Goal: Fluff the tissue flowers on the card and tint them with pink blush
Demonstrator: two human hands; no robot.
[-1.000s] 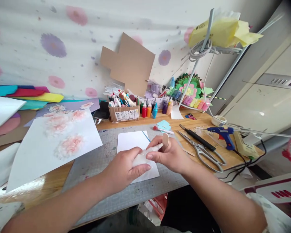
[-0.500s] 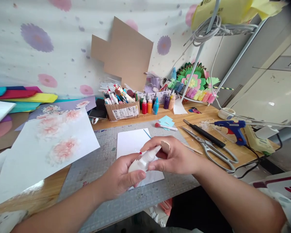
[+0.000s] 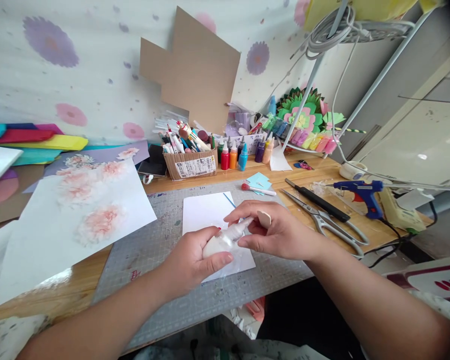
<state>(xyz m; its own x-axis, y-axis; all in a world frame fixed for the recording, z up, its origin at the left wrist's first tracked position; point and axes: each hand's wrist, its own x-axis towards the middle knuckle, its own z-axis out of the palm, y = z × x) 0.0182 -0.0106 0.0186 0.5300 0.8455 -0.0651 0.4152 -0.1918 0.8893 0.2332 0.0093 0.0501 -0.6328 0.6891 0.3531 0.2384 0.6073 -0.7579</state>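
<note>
My left hand (image 3: 197,257) is closed round a white squeeze bottle (image 3: 219,244), whose pointed nozzle tilts up to the right. My right hand (image 3: 273,230) curls about the nozzle end, thumb below and fingers above; whether it touches the tip cannot be made out. A pale flat stick (image 3: 264,219), like a wooden craft stick, shows its rounded end between the right fingers; the palm hides the rest. Beneath both hands lies a white sheet (image 3: 204,212) with a thin blue strip (image 3: 229,200), on a grey cutting mat (image 3: 161,225).
Scissors (image 3: 324,220), a black-handled tool (image 3: 318,201) and a blue glue gun (image 3: 363,192) lie to the right. A brush (image 3: 258,190) rests near pale blue paper pieces (image 3: 258,181). Behind are a cardboard box of pens (image 3: 195,166) and several paint bottles (image 3: 233,157). Floral paper (image 3: 41,245) covers the left.
The view has shifted slightly. My right fingers have slid a little toward the nozzle tip, and more of the pale stick's end shows. My left hand still holds the bottle.
</note>
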